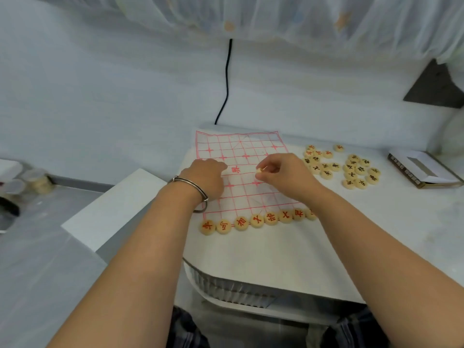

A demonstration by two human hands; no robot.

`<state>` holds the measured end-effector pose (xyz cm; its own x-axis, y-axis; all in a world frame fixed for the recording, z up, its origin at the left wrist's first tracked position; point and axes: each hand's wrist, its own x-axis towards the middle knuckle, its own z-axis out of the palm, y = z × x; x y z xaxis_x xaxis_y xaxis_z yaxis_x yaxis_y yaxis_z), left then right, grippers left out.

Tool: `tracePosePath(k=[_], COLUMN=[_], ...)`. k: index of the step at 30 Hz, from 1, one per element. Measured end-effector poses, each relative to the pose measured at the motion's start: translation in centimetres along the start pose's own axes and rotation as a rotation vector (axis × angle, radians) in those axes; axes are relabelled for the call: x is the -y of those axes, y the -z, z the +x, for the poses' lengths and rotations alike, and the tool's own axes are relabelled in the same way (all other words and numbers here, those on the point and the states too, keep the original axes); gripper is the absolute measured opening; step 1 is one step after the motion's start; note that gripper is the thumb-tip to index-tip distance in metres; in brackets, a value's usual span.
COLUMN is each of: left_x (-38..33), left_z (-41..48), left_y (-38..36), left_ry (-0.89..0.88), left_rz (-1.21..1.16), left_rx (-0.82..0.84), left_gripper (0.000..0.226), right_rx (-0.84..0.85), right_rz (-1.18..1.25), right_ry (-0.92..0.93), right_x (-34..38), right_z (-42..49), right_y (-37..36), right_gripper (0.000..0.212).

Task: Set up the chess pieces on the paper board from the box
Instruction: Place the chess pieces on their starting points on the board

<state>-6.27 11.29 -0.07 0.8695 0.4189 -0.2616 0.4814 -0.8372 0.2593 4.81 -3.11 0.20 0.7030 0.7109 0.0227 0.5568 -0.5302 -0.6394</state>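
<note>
Fingers of both hands curl over the middle of the paper board (241, 156).

Left hand (206, 178), a metal bangle (193, 190) on its wrist, rests knuckles-up on the board's left side with fingers folded under; whether it grips anything cannot be told. Along the near edge a row of pieces (257, 220) with red characters sits side by side. Right hand (286, 175) pinches one pale piece (258, 171) between thumb and fingertips just above the board's centre. Further right, loose pieces (341, 167) lie scattered on the white table (276, 254), and the open box (424, 169) stands at the far right edge.
</note>
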Motion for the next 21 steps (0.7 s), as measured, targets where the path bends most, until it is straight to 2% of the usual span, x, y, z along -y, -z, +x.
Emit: tracePosePath(k=[4, 10, 15, 21], left_x=[2.1, 3.1, 3.7, 4.0], left_z=[-0.4, -1.2, -1.4, -1.3], left_y=[0.1, 0.2, 0.2, -0.2], left_ry=[0.036, 0.009, 0.016, 0.03], left_rz=[-0.004, 0.024, 0.107, 0.14], left_rx=[0.012, 0.058, 0.11, 0.091], left_gripper=[0.051, 0.049, 0.066, 0.074], right_rx=[0.137, 0.179, 0.181, 0.258], right_rz=[-0.123, -0.177, -0.219, -0.325], right_ry=[0.059, 0.117, 0.162, 0.18], right_x=[1.3, 2.9, 4.2, 4.7], right_z=[-0.1, -0.2, -0.3, -0.3], right_y=[-2.2, -4.1, -5.4, -5.5], right_gripper=[0.028, 0.028, 0.028, 0.034])
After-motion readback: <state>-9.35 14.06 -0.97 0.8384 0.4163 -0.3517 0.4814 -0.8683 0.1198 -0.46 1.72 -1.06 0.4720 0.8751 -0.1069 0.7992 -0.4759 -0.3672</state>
